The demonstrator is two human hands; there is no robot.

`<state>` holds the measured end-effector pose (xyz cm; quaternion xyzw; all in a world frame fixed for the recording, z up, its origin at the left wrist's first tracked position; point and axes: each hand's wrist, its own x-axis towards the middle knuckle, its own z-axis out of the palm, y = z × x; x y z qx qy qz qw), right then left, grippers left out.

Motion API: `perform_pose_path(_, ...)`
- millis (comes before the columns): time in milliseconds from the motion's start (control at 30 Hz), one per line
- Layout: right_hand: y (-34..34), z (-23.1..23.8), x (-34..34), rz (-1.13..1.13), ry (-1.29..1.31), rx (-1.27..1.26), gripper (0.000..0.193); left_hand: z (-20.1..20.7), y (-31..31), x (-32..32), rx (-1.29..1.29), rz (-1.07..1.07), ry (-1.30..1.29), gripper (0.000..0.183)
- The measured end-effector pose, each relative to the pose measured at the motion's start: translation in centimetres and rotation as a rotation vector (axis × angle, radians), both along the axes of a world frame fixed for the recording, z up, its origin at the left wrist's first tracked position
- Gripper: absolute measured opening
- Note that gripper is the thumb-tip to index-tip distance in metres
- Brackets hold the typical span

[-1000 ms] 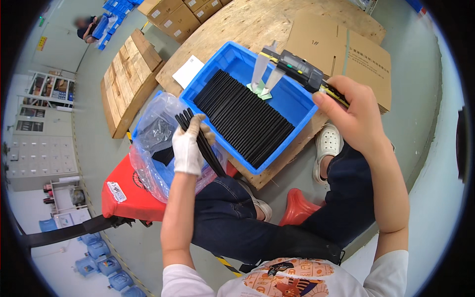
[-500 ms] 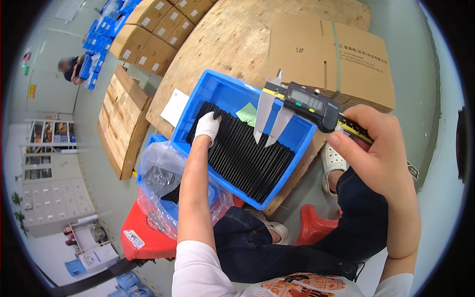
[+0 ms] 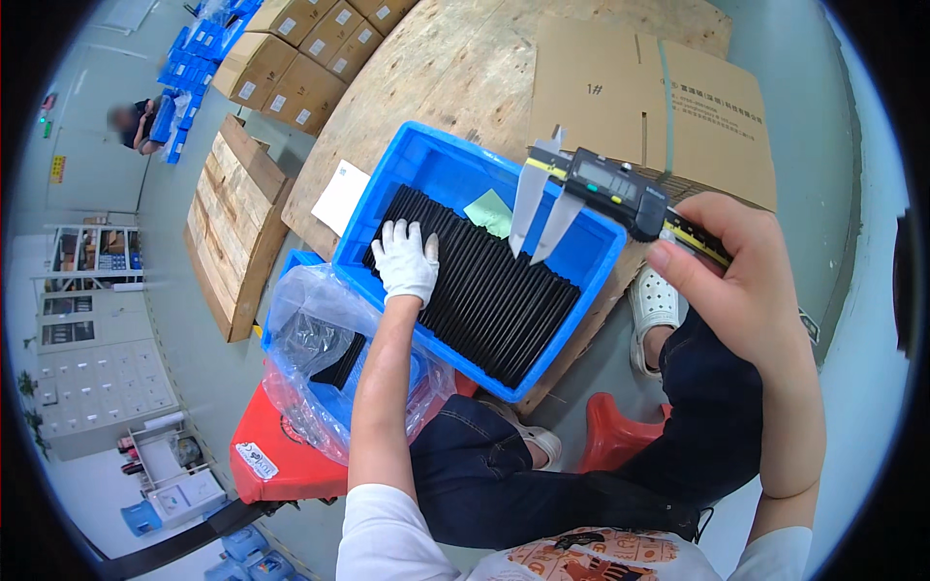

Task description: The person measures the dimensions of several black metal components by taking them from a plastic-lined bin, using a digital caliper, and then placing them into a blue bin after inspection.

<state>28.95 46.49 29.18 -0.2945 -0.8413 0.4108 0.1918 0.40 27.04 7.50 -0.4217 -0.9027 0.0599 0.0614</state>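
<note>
In my bare right hand is a digital caliper, gripped by its beam, with its jaws parted and pointing down over a blue plastic bin. Nothing shows between the jaws. Thin black strips, many of them packed side by side in a row, fill much of the bin. My left hand, in a white glove, lies on the strips toward the bin's left end, fingers spread. A light green slip of paper rests in the bin beside the row, near the caliper tips.
Left of the bin, a second blue bin lined with clear plastic sits on a red stool. Flat cardboard lies strapped on the plywood top. White paper is beside the bin. Farther left are a wooden pallet and a person.
My left hand has gone from fingers curled at the strips to lying spread over them. The caliper remains in my right hand, jaws still parted. The view has shifted slightly.
</note>
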Motion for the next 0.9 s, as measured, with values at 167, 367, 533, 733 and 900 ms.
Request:
perform_pose_path(167, -0.5, -0.1, -1.0, 0.017, 0.011, -0.047, 0.028, -0.9, -2.8, -0.7, 0.075, 0.194, -0.622, 0.058)
perform_pose_path(367, -0.9, -0.8, -1.4, 0.053, -0.011, -0.142, 0.025, 2.2, -3.6, 0.4, 0.328, 0.159, -0.503, 0.049)
perform_pose_path(533, 0.2, -3.0, -0.9, 0.074, -0.011, -0.179, 0.027, 6.1, -11.2, 4.5, 0.722, -0.046, -0.255, 0.007)
perform_pose_path(733, 1.3, -3.0, -0.6, 0.065, -0.149, -0.038, 0.027, -1.3, -24.4, 2.8, 0.283, 0.759, -0.356, 0.020)
perform_pose_path(900, 1.2, -4.7, -2.8, 0.084, -0.274, -0.034, 0.026, -5.1, -26.1, -1.0, 0.016, 0.586, -0.298, 0.043)
